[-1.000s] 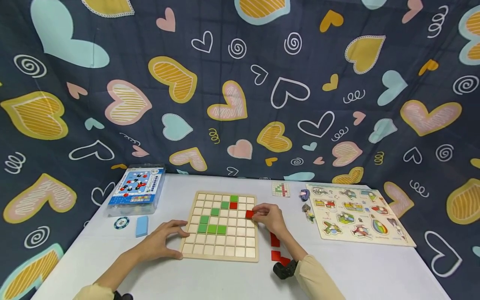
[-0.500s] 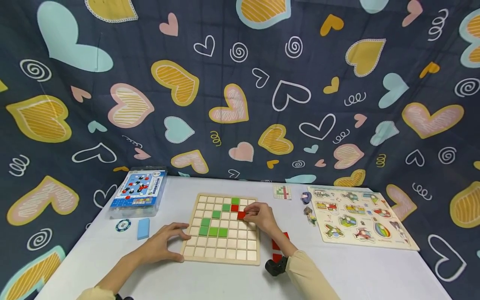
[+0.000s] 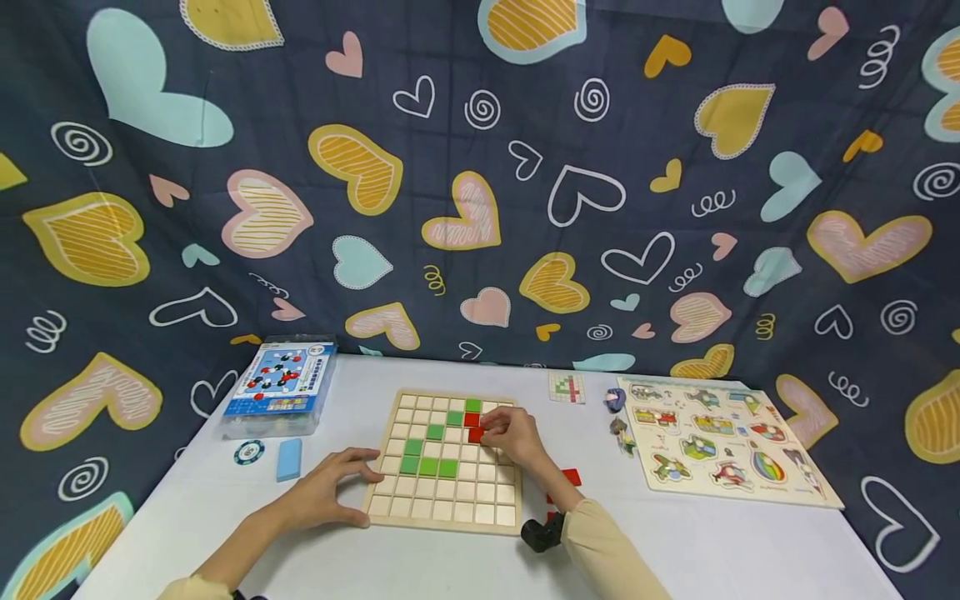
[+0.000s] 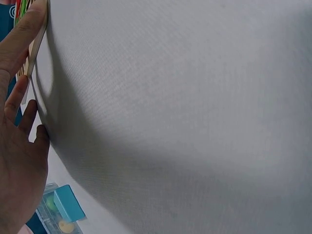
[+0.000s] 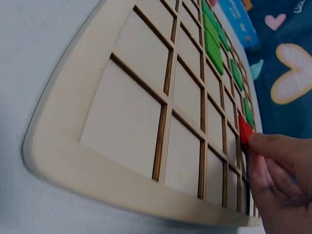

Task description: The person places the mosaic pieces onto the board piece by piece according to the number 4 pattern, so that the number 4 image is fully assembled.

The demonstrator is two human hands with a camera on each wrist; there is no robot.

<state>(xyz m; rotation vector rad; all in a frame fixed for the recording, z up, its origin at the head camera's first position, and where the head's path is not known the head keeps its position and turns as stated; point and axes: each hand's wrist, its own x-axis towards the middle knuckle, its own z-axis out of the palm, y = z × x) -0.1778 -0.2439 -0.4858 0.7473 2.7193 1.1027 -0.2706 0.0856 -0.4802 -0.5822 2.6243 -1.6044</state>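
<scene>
Okay, at left on the tabletop (image 3: pixel 420 571): boxed kit (image 3: pixel 279 387) far, round chip (image 3: pixel 249 452) and blue block (image 3: pixel 288 460) nearer. Left hand (image 3: pixel 326 492) next, thumb and fingers spread, tips touching the wooden grid board's (image 3: pixel 442 505) left side, not gripping. Board has seven green tiles (image 3: pixel 429 466), plus a flat red tile (image 3: pixel 472 419) just near of the farthest green. Right hand (image 3: pixel 513 435) pinches a second red tile (image 3: pixel 476 435) at the next cell nearer; can't tell if seated. Loose red tiles (image 3: pixel 572 477) right of board, partly hidden by the arm. Farther back, pattern card (image 3: pixel 566 387); then two figurines (image 3: pixel 615 400), picture puzzle (image 3: pixel 795 492) far right.
</scene>
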